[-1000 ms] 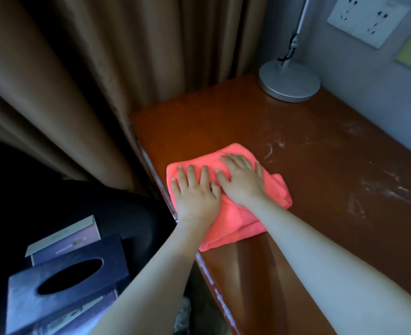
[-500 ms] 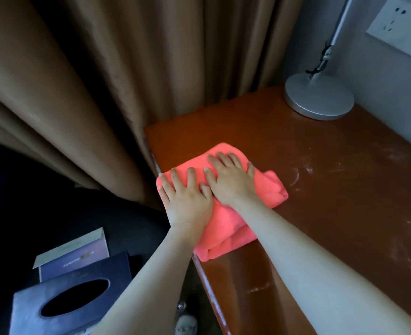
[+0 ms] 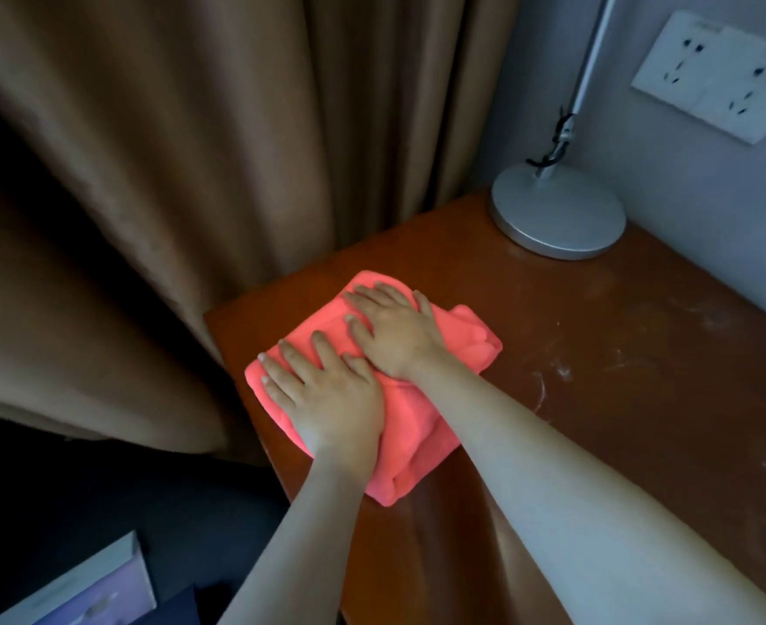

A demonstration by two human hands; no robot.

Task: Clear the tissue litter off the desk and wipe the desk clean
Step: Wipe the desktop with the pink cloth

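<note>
- Coral-pink folded cloth (image 3: 421, 426) lies on the near-left corner of the reddish-brown wooden desk (image 3: 597, 376), its left edge right at the desk's side edge, beside the brown curtain (image 3: 169, 173).
- Left hand (image 3: 327, 394) lies flat on the left part of the cloth, fingers straight and slightly spread, palm pressing down.
- Right hand (image 3: 394, 327) lies flat on the cloth's far part, just beyond the left hand and touching it, fingers straight and close together; neither hand pinches the fabric.
- No tissue litter shows on the visible desk, so the wiping half of the task seems to be in hand.
- Pale dusty streaks (image 3: 557, 367) mark the surface to the right of the cloth and further along toward the wall, so much of the desk probably remains unwiped.
- Risk: the cloth sits at the edge, and a push leftward could carry it, or the dirt it gathers, off the side onto the floor or against the curtain.
- Risk: flat palms hold the cloth only by pressure, so a quick stroke could let the folds slide apart and bunch, leaving smears.
- Risk: a long sweep toward the far corner could knock the grey round lamp base (image 3: 557, 214), which stands well apart near the wall under the wall socket (image 3: 714, 74).
</note>
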